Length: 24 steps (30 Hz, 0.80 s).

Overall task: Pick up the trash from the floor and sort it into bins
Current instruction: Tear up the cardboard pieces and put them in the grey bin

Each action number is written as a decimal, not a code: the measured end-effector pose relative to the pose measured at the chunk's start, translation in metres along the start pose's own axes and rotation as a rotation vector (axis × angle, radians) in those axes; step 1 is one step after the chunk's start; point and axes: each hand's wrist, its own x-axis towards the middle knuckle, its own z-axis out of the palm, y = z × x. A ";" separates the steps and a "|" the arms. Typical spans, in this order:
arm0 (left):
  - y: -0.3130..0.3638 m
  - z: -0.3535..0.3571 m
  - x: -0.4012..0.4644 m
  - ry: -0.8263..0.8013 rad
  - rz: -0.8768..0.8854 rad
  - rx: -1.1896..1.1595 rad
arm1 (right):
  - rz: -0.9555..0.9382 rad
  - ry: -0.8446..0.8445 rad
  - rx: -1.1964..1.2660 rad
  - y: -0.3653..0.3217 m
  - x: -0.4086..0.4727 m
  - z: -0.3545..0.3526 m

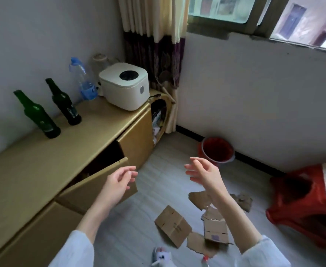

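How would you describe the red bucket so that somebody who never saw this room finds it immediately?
Look at the white wall under the window and follow its dark baseboard down to the floor. The red bucket stands there against the wall, right of the cabinet. Unlike the red stool nearby, it is round and open on top.

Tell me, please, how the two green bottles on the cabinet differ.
The nearer green bottle shows a plain body; the farther green bottle is darker, with white lettering. The nearer stands closer to the camera, the farther closer to the clear plastic bottle. Both stand upright, uncapped.
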 end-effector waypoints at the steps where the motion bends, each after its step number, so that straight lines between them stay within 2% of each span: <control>1: 0.005 0.004 0.017 -0.025 0.002 0.005 | 0.004 0.022 0.006 -0.002 0.011 -0.002; 9: 0.063 0.064 0.149 -0.249 0.060 0.114 | 0.037 0.218 0.025 -0.028 0.101 -0.051; 20: 0.133 0.195 0.275 -0.684 0.174 0.285 | 0.146 0.525 0.113 -0.029 0.174 -0.119; 24: 0.148 0.247 0.338 -0.865 0.185 0.349 | 0.207 0.687 0.160 -0.023 0.221 -0.137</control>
